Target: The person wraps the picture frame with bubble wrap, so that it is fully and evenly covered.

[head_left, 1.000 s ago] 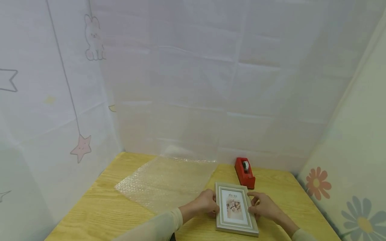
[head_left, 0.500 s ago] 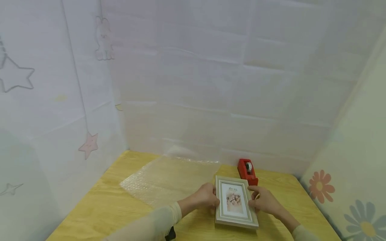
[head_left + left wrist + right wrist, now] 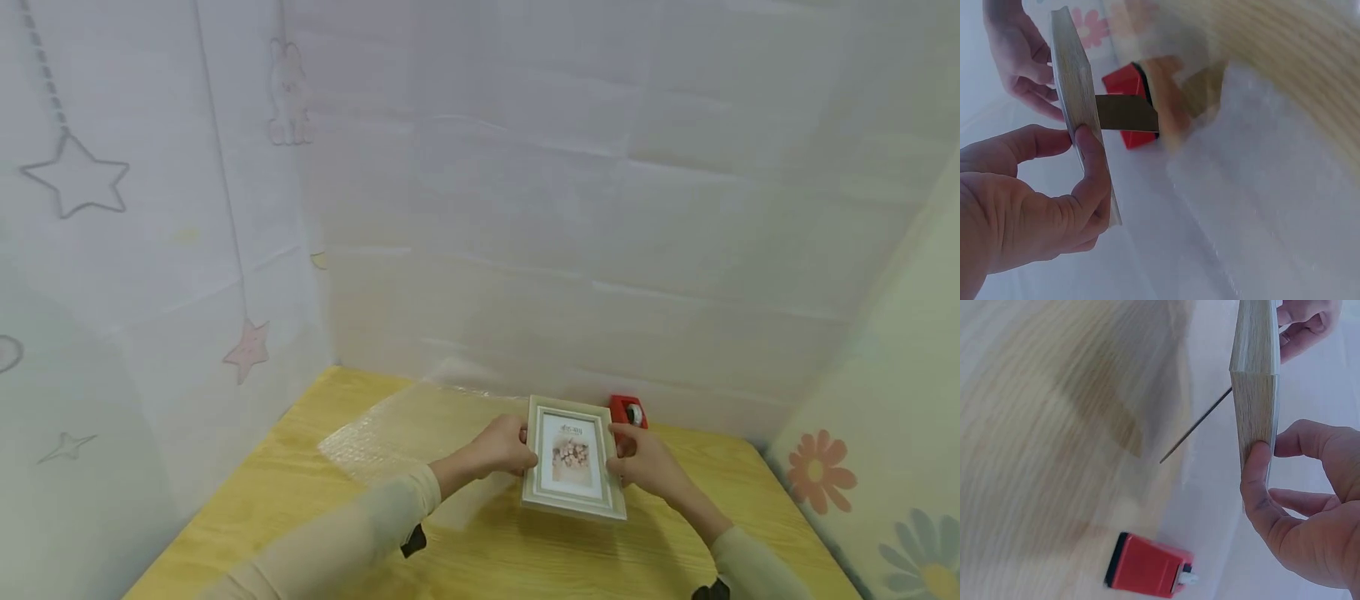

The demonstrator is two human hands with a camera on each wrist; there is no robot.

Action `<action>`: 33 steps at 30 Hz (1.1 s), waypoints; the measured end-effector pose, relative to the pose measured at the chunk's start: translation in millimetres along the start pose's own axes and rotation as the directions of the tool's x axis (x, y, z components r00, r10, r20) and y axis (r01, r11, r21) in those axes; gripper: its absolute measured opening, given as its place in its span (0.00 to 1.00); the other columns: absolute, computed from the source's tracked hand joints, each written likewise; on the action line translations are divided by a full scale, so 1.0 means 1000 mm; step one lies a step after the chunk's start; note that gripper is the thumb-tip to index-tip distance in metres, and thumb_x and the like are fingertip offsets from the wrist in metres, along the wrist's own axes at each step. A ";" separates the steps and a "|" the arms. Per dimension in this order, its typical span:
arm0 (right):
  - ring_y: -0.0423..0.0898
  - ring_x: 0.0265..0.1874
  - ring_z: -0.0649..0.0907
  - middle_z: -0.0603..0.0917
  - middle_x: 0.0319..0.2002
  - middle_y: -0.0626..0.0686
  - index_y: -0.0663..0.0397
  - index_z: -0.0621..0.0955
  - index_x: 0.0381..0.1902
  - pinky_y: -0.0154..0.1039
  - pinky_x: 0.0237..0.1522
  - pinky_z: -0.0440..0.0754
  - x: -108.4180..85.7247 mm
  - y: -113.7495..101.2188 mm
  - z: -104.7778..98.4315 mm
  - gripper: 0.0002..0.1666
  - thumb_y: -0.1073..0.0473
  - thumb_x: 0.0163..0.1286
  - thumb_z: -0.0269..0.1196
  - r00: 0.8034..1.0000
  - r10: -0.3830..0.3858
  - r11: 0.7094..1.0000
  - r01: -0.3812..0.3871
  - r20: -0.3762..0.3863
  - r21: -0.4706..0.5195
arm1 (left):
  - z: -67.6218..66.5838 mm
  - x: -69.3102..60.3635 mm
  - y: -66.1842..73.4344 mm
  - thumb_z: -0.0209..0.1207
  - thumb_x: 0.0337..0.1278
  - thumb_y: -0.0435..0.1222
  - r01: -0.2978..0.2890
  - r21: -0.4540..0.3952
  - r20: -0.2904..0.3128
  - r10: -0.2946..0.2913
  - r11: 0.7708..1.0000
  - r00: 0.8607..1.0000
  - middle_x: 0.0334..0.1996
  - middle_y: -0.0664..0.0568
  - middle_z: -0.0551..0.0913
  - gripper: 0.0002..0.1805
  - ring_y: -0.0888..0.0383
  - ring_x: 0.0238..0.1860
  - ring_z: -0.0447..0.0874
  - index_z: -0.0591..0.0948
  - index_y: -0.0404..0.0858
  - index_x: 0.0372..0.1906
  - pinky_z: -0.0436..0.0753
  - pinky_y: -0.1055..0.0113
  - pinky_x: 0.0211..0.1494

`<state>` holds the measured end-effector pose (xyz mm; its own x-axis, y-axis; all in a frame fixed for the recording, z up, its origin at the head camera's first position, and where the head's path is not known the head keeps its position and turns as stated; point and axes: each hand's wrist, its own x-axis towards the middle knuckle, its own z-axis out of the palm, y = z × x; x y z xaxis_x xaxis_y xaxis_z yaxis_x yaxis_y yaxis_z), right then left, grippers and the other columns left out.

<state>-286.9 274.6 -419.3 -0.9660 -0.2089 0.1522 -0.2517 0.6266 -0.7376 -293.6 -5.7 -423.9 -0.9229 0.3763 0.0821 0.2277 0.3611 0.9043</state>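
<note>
A pale wood-toned picture frame (image 3: pixel 573 457) with a flower print hangs above the table, held between both hands. My left hand (image 3: pixel 501 446) pinches its left edge, thumb on the front and fingers behind. The right edge is gripped the same way by my right hand (image 3: pixel 643 458). In the left wrist view a dark stand leg (image 3: pixel 1125 112) juts from the frame's back; the right wrist view shows this leg (image 3: pixel 1196 425) as a thin line. A sheet of bubble wrap (image 3: pixel 390 429) lies flat on the table, partly hidden behind the frame and left arm.
Behind the frame's upper right corner stands a red tape dispenser (image 3: pixel 628 411), partly covered in the head view. The yellow wood-grain table (image 3: pixel 285 500) meets printed cloth walls (image 3: pixel 480 208) at the back and sides.
Both hands have lifted the picture frame off the table and carried it away from the body, slightly left. It now covers part of the tape dispenser. The head view has turned left.
</note>
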 end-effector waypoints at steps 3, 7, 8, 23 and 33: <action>0.48 0.26 0.79 0.77 0.32 0.55 0.73 0.71 0.68 0.44 0.24 0.85 0.007 -0.011 0.001 0.40 0.71 0.57 0.67 1.000 -0.021 1.000 0.021 0.004 0.007 | -0.014 0.003 0.002 0.62 0.46 0.19 -0.013 0.000 -0.009 0.013 1.000 1.000 0.24 0.50 0.67 0.15 0.56 0.24 0.75 0.68 0.35 0.25 0.87 0.58 0.32; 0.49 0.23 0.81 0.77 0.33 0.55 0.70 0.71 0.69 0.42 0.24 0.84 0.019 -0.026 0.006 0.40 0.70 0.58 0.68 0.999 -0.033 0.999 0.033 0.010 0.014 | -0.035 0.003 0.006 0.62 0.47 0.20 -0.025 0.014 -0.007 0.025 1.000 1.000 0.28 0.47 0.71 0.09 0.56 0.29 0.76 0.74 0.28 0.32 0.87 0.60 0.32; 0.49 0.23 0.82 0.77 0.34 0.56 0.70 0.71 0.70 0.42 0.25 0.84 0.021 -0.029 0.008 0.40 0.69 0.59 0.68 0.999 -0.035 0.999 0.034 0.014 0.020 | -0.041 0.003 0.006 0.62 0.47 0.20 -0.028 0.016 -0.005 0.028 0.999 1.000 0.29 0.46 0.72 0.09 0.56 0.30 0.77 0.75 0.26 0.34 0.87 0.60 0.32; 0.49 0.24 0.81 0.75 0.33 0.59 0.72 0.69 0.71 0.43 0.26 0.86 0.066 -0.058 0.064 0.41 0.72 0.59 0.66 0.996 -0.086 0.982 0.084 0.003 0.167 | -0.114 0.003 -0.008 0.63 0.44 0.20 0.024 0.119 -0.046 -0.018 0.993 0.999 0.31 0.45 0.70 0.11 0.57 0.28 0.74 0.75 0.25 0.35 0.87 0.59 0.33; 0.61 0.25 0.85 0.77 0.31 0.59 0.72 0.68 0.71 0.46 0.27 0.87 0.076 -0.057 0.101 0.42 0.72 0.58 0.67 0.998 -0.058 0.980 0.053 0.024 0.190 | -0.125 0.001 -0.051 0.64 0.47 0.20 0.077 0.154 -0.039 -0.071 0.985 0.997 0.30 0.46 0.70 0.10 0.58 0.26 0.72 0.77 0.24 0.36 0.87 0.55 0.34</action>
<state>-340.1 147.3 -432.7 -0.9480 -0.2631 0.1792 -0.2865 0.4602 -0.8403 -345.0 -130.4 -417.2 -0.9481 0.3161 0.0336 0.2015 0.5161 0.8325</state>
